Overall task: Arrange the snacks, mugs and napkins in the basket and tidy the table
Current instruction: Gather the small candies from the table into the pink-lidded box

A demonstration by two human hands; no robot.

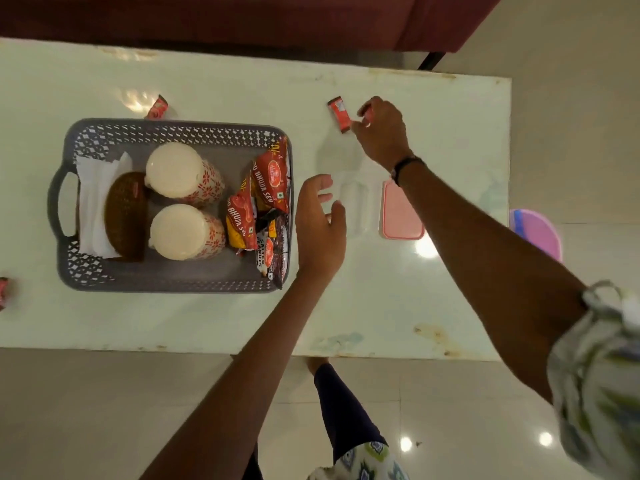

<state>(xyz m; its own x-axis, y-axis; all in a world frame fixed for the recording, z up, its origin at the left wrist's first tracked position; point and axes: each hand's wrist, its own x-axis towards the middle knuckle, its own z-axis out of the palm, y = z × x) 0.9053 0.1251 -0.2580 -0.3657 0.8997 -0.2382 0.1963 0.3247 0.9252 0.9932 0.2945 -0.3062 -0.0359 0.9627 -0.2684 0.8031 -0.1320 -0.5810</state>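
A grey basket [173, 284] on the white table [381, 306] holds two upturned patterned mugs [183, 174], white napkins [91, 202] in a brown holder [126, 216], and several snack packets [268, 181] along its right side. My left hand [320, 223] hovers with relaxed fingers just right of the basket, holding nothing. My right hand [381, 129] reaches to the far right of the table and pinches a small red wrapper [367, 114]. A second small red bar [338, 114] lies on the table touching my fingers.
A clear box with a pink lid [401, 213] sits under my right forearm. One red packet [157, 108] lies behind the basket, another red packet [2, 292] at the left edge. A purple stool [536, 233] stands beyond the table's right end.
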